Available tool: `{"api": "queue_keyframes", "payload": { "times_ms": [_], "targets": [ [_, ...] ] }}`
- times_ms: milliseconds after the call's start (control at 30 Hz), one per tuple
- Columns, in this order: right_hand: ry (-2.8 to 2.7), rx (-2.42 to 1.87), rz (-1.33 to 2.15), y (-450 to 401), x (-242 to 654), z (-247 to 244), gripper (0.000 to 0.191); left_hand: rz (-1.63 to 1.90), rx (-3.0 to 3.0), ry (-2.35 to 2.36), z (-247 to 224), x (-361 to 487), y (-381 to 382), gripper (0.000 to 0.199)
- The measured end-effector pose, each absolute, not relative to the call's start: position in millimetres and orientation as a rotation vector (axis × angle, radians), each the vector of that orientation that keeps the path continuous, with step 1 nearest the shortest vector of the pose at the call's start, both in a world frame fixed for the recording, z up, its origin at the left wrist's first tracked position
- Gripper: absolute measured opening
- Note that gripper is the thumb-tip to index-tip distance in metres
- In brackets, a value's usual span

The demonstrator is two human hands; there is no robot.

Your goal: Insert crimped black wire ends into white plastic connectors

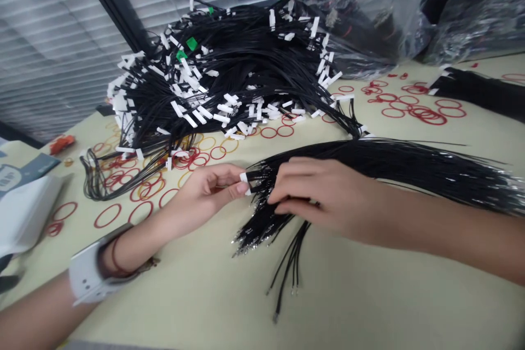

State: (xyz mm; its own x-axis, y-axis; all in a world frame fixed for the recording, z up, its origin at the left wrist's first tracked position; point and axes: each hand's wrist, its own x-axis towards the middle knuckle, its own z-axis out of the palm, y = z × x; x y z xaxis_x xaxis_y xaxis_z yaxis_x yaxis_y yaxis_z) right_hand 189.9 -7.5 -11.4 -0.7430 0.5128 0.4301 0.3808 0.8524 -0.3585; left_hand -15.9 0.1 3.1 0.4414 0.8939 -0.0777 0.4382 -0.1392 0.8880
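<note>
My left hand pinches a small white connector between thumb and fingers. Short black wires run from it toward the right hand. Curled over the near end of a thick black wire bundle is my right hand, its fingertips closed at the wires beside the connector; exactly which wires they grip is hidden. Bare metal terminals tip the bundle's near end. Several loose wires come out below the right hand and lie on the table, their ends toward me.
Behind my hands rises a large heap of black cables with white connectors. Red rubber bands and yellow ones lie scattered on the pale table. Clear plastic bags stand at the back; another black bundle lies far right.
</note>
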Motion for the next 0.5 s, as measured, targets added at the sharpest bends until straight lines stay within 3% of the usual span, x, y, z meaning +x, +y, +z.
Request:
{"api": "queue_keyframes", "payload": {
  "times_ms": [267, 500],
  "targets": [
    [-2.724, -0.690, 0.070, -20, 185, -25, 0.019, 0.595, 1.782, 1.139, 4, -15, -1, 0.006],
    [-2.501, -0.814, 0.276, -19, 181, -28, 0.021, 0.581, 1.764, 1.132, 4, -16, -1, 0.006]
  ]
}}
